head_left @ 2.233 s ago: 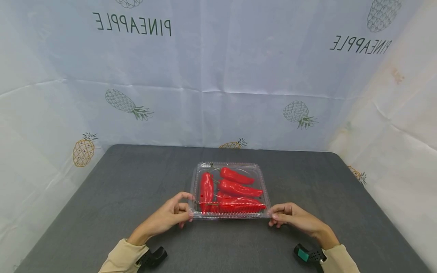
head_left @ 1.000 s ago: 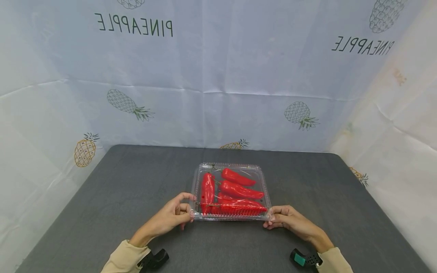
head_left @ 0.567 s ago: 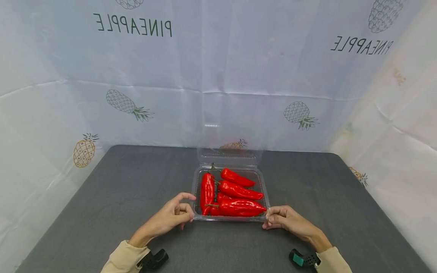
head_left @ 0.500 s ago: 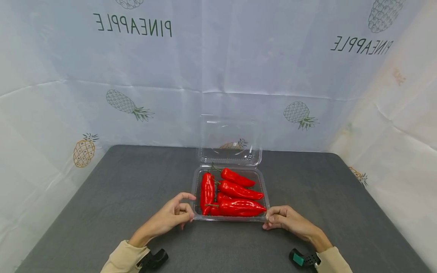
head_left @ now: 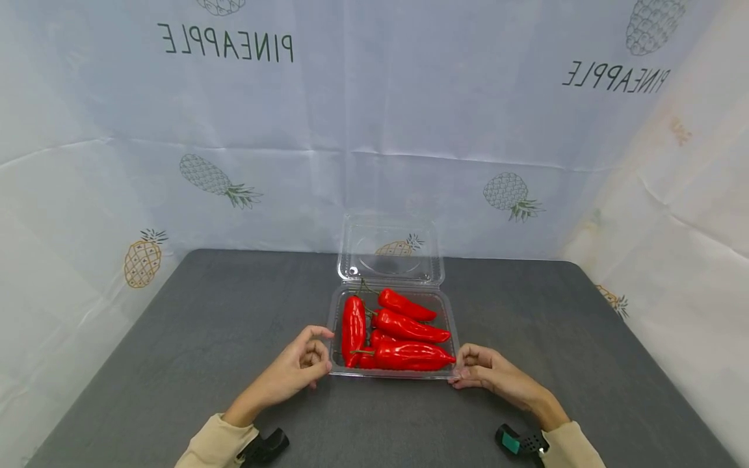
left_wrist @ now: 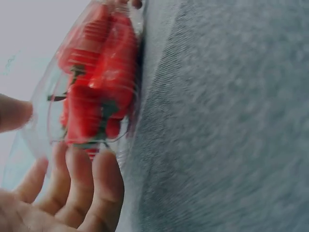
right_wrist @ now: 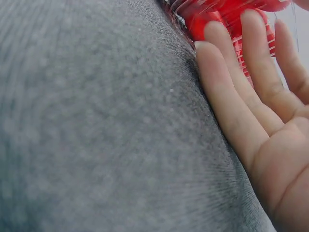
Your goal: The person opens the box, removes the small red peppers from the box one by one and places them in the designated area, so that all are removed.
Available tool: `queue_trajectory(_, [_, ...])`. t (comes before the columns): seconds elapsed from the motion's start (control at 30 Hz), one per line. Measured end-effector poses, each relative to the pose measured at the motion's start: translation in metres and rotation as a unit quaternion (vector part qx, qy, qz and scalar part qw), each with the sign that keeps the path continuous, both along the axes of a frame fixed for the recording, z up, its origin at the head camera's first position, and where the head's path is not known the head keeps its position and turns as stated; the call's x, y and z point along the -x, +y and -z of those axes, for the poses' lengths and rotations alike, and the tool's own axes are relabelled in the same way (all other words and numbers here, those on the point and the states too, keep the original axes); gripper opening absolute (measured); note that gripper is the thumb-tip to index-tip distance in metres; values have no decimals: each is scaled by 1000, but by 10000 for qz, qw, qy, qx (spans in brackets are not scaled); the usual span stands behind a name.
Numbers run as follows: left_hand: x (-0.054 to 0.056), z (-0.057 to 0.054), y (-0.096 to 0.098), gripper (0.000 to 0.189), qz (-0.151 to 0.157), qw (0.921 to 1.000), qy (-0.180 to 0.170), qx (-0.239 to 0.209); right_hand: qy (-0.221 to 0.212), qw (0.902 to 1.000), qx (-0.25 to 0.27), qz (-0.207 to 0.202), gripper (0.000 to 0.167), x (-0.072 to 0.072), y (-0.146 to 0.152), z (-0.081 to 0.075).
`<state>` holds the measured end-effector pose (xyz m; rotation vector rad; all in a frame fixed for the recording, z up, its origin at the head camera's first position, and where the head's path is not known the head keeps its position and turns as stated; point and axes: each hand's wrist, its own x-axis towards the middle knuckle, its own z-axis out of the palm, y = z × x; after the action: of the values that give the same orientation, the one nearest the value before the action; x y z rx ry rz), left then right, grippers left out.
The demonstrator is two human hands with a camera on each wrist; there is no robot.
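Left hand (head_left: 295, 365), right hand (head_left: 500, 377) touch clear plastic clamshell (head_left: 391, 374), grips loosely spread; 12 o'clock, white cloth (head_left: 386, 110) reads mirrored "PINEAPPLE".

I have a dark grey bench (head_left: 246, 305) with rounded far corners, and a clear box (head_left: 392, 374) sitting directly on it.

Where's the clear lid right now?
In the head view, the clear lid is open near the middle, along the far edge of the tray, just beyond the red peppers, before the pineapple-print curtain.
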<state>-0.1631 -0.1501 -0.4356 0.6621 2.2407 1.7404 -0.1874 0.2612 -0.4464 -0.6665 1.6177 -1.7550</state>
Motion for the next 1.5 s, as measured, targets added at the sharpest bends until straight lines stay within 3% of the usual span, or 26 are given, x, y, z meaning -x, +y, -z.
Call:
queue_trajectory(0.17, [-4, 3, 8, 70, -524, 9976, 101, 450, 264, 9971, -538, 473, 32, -2, -2, -3])
queue_trajectory(0.3, [-5, 4, 13, 84, -568, 9978, -72, 332, 358, 9911, -966, 837, 57, -2, -6, -5])
queue_trajectory(0.43, [-5, 6, 16, 87, -528, 9983, -218, 123, 303, 9883, -1146, 957, 69, -3, -8, -8])
queue_trajectory(0.9, [-8, 11, 22, 91, -371, 9986, -206, -311, 381, 9908, -1088, 706, 67, -5, -8, -9])
queue_trajectory(1.13, [-9, 12, 22, 88, -423, 9984, -222, -289, 571, 9867, -1286, 818, 68, -7, -9, -17])
queue_trajectory(1.33, [-9, 12, 22, 87, -428, 9984, -197, -326, 1204, 9734, -1478, 1271, 69, -7, -10, -23])
queue_trajectory(1.5, [-7, 11, 22, 82, -474, 9979, -229, -369, 2089, 9427, -1662, 2004, 63, -6, -14, -28])
